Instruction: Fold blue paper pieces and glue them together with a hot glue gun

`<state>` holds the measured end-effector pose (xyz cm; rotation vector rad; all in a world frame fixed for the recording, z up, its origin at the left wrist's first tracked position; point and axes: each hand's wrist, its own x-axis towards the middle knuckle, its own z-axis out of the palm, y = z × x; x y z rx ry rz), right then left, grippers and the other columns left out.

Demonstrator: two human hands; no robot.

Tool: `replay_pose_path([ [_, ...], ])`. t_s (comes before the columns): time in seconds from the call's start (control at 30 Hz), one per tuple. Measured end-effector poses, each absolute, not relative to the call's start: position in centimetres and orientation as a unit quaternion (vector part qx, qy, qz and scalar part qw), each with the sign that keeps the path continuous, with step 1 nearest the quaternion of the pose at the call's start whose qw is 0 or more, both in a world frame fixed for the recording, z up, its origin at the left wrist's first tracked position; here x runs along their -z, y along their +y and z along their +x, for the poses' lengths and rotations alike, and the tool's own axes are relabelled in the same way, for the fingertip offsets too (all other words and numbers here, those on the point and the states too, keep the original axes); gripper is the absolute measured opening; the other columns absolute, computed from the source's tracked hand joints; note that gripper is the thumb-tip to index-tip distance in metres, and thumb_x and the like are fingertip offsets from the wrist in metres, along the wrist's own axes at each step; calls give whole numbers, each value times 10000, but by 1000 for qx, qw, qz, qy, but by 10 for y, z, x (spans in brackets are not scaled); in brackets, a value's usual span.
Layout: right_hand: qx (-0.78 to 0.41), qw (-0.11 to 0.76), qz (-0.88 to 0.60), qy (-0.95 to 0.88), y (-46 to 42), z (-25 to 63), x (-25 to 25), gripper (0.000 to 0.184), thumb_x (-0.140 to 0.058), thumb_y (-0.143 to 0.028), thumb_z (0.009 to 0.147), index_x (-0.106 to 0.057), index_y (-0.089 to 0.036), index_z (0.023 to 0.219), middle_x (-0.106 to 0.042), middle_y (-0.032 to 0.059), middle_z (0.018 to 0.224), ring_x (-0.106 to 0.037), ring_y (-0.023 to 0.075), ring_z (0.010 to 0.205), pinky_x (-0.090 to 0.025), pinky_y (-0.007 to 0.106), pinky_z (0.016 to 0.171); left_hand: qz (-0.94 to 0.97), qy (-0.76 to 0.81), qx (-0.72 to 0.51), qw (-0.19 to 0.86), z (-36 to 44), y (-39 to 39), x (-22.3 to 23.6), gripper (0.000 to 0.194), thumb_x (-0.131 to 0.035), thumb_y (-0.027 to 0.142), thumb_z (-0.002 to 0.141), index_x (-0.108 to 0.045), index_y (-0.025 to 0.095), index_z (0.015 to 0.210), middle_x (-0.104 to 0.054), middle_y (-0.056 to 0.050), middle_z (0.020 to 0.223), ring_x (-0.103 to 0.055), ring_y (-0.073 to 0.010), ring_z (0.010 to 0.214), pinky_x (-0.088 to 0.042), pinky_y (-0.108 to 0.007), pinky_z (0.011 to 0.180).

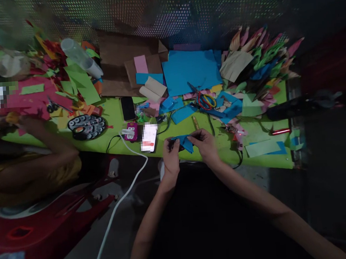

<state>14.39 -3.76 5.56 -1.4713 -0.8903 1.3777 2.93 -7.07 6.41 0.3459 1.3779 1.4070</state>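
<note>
A small folded piece of blue paper (187,144) is held between my two hands, just over the table's front edge. My left hand (171,153) pinches its left side, thumb on top. On the other side, my right hand (205,145) grips the paper between thumb and fingers. Beyond the hands lie scissors with red and yellow handles (205,100), among blue paper scraps (229,106). A short yellowish stick (195,122) rests on the table close to my right hand. A lit phone (149,138) lies left of my left hand.
The green table (270,160) carries a blue paper stack (192,71), brown paper (115,66), paper flowers (265,56), a dark phone (127,108) and a pink power socket (131,132) with a white cable (127,192). Another person's arm (43,136) is at left, near a red chair (44,233).
</note>
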Motion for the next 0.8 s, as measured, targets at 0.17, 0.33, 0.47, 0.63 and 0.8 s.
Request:
replay_pose_path([
  [0.17, -552, 449, -599, -368, -37, 143, -58, 315, -802, -386, 610, -570, -231, 755, -602, -39, 633, -562, 144, 601, -470, 294, 567, 152, 588, -590, 532, 29, -73, -59, 400, -812, 484, 709, -601, 190, 879, -632, 25, 797, -623, -107, 708, -548, -250, 679],
  [0.33, -550, 448, -600, -370, -37, 143, -58, 346, -799, -379, 614, -528, -243, 781, -585, -51, 634, -557, 138, 593, -439, 271, 522, 155, 592, -585, 532, 27, -74, -57, 384, -799, 472, 720, -604, 193, 897, -632, 22, 815, -618, -105, 714, -538, -248, 681],
  [0.47, -556, 442, -596, -374, -37, 144, -56, 350, -795, -378, 625, -523, -247, 802, -575, -50, 636, -557, 144, 601, -434, 277, 521, 156, 591, -585, 533, 27, -73, -57, 384, -802, 473, 713, -603, 195, 890, -619, 25, 804, -600, -99, 696, -524, -232, 656],
  [0.63, -563, 431, -593, -382, -36, 147, -56, 356, -807, -375, 622, -543, -247, 824, -590, -40, 665, -575, 154, 643, -460, 300, 584, 162, 589, -585, 534, 27, -74, -58, 361, -796, 462, 727, -604, 197, 879, -616, 21, 814, -593, -102, 714, -521, -231, 670],
  [0.8, -563, 432, -586, -392, -36, 147, -55, 356, -809, -384, 625, -558, -249, 838, -598, -35, 683, -590, 164, 669, -485, 325, 630, 168, 593, -582, 531, 26, -75, -58, 332, -787, 447, 738, -611, 202, 879, -612, 26, 813, -586, -103, 721, -517, -237, 681],
])
